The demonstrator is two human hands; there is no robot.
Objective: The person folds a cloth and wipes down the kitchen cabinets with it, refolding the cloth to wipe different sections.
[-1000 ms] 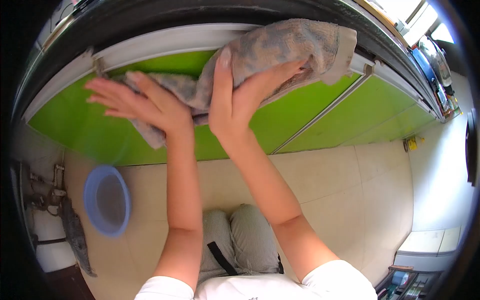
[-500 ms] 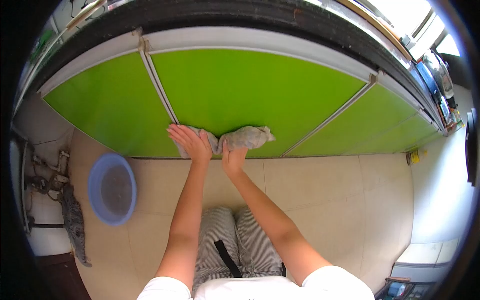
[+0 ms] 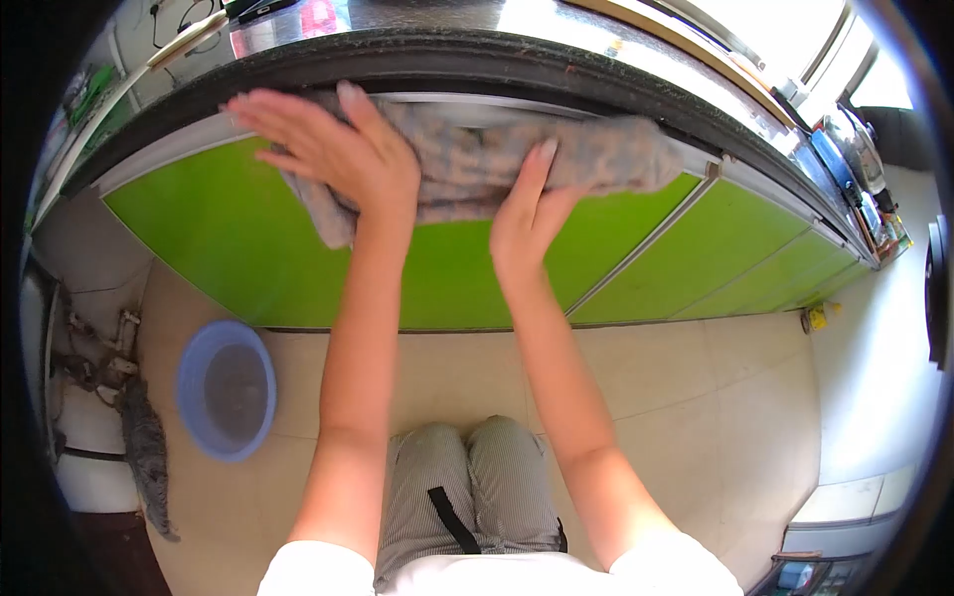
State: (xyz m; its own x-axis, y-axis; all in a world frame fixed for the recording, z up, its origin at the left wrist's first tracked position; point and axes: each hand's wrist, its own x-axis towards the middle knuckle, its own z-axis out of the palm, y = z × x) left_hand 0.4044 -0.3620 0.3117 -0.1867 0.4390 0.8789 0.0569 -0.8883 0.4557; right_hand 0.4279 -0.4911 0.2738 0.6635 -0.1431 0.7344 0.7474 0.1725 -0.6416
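One cloth (image 3: pixel 467 159), mottled grey and brown, bunched lengthwise: we find it against the upper part of a green cabinet front (image 3: pixel 447 278), just under the dark edge of the counter (image 3: pixel 437 45), covering part of a pale rail (image 3: pixel 204 134).

Hands, two, bare. Left hand (image 3: pixel 338 154): spread, thumb apart from the fingers, laid over the cloth's left portion; its fingertips are blurred. Right hand (image 3: pixel 532 214): thumb raised along the cloth's near face, other fingers hidden by the fabric; we cannot tell whether they pinch it. We note the hands well apart from each other.

One basin (image 3: pixel 227 390), blue, round, standing on the tiled floor (image 3: pixel 656 387) to the left; we cannot make out its contents. One dark grey rag-like piece (image 3: pixel 147 457), hanging below pipework (image 3: pixel 117 358), left of the basin. One small yellow object (image 3: pixel 817 318), by the cabinet's far right end, too small for us to identify. One pair of striped trousers (image 3: pixel 467 487), bent at the knees, with a black strap (image 3: pixel 453 520) across the lap.
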